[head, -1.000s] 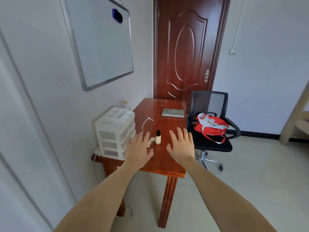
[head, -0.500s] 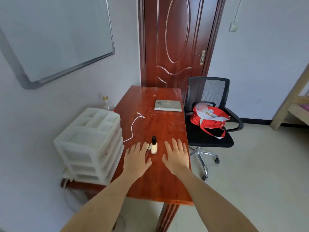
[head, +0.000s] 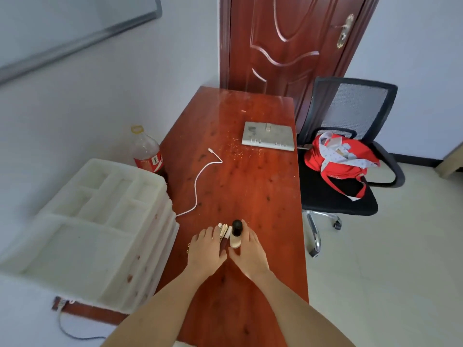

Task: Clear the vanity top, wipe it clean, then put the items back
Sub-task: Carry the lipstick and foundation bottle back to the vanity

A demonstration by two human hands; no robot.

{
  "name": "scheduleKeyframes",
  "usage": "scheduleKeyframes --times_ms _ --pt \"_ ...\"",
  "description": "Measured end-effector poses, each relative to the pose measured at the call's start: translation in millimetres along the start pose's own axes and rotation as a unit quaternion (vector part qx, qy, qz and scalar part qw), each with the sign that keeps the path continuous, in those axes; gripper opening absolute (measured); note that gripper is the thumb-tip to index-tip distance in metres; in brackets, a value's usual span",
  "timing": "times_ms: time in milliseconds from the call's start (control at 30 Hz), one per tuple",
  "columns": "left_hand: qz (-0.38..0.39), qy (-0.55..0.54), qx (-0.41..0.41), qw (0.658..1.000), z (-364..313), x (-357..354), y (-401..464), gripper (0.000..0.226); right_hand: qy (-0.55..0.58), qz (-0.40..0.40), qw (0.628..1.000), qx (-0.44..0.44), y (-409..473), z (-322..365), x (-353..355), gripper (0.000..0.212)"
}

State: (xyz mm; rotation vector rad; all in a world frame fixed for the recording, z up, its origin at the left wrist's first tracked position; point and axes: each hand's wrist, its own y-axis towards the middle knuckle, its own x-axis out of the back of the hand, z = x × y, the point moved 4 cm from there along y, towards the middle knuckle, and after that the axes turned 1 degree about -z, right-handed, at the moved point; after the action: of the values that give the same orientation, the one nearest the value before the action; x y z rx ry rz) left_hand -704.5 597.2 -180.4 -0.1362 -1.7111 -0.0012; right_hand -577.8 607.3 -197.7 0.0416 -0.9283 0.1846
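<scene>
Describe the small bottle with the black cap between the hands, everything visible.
The small bottle stands upright on the red-brown wooden table, near its front. It has a rounded black cap over a cream, opaque-looking body. The right hand cups its right side; slim cosmetic sticks lie against its left, beside the left hand.

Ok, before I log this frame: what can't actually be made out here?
Head view only:
- Small items between the hands: too small and partly covered by the left hand to identify.
- Right hand beside the bottle: whether it grips it is unclear.
- Organizer drawers: blurred, contents unreadable.
- Cable: its near end passes behind the organizer.
- Binder: markings too small.
</scene>
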Motion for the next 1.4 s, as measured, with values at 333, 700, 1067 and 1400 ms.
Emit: scheduleKeyframes --times_ms 333,700,1067,1400 --pt "0.056 0.055 0.012 0.997 -0.1 -30.2 39.7 0.061 0.032 -0.063 0.998 0.006 10.8 -15.7 -8.0 0.048" --pt "0.054 0.087 -0.015 0.995 -10.7 -38.7 50.7 0.032 0.033 -0.075 0.996 -0.037 10.9 -21.2 -8.3 0.035" --pt "0.043 0.091 -0.032 0.994 -7.7 -25.2 44.8 0.03 0.033 -0.046 0.996 -0.074 3.6 -23.4 0.1 0.029" --pt "-0.002 -0.002 -0.048 0.999 -7.5 22.1 36.4 0.035 0.118 -0.088 0.984 -0.101 0.7 1.7 27.2 0.03"
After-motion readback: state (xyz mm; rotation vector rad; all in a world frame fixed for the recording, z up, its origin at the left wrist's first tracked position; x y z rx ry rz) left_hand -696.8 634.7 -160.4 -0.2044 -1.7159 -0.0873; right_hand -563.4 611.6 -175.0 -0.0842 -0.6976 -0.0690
